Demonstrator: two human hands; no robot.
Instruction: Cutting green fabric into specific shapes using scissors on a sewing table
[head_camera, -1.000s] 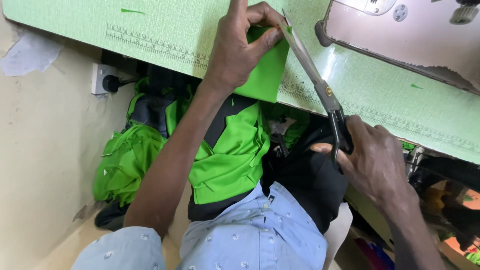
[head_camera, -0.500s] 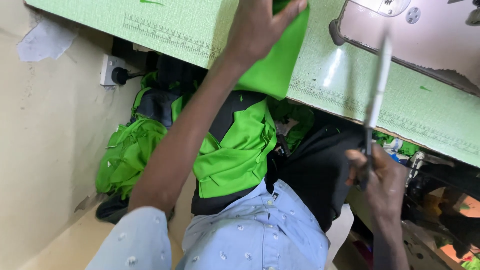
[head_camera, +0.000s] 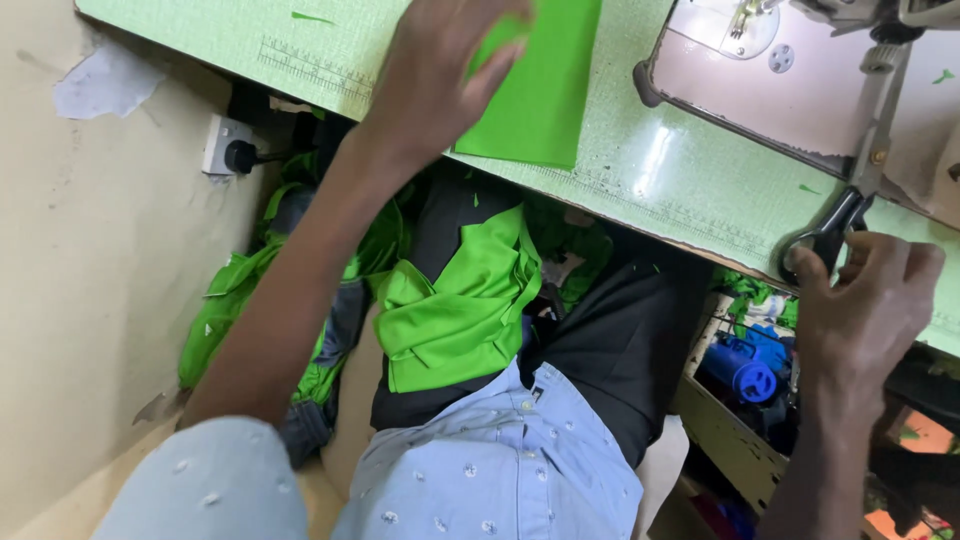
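Observation:
My left hand (head_camera: 440, 75) presses a flat green fabric piece (head_camera: 545, 85) onto the pale green sewing table (head_camera: 650, 175), fingers gripping its left edge. My right hand (head_camera: 865, 300) holds a pair of black-handled scissors (head_camera: 860, 170) by the handles, blades lying up across the sewing machine bed (head_camera: 790, 95). More green fabric (head_camera: 455, 310) with black cloth lies on my lap below the table edge.
A wall socket with a black plug (head_camera: 228, 150) sits on the beige wall at left. A heap of green garments (head_camera: 240, 310) lies on the floor. A blue thread spool (head_camera: 740, 370) sits in a box under the table at right.
My left hand has slid the green piece farther up onto the table. My right hand moved right and set the scissors across the machine bed.

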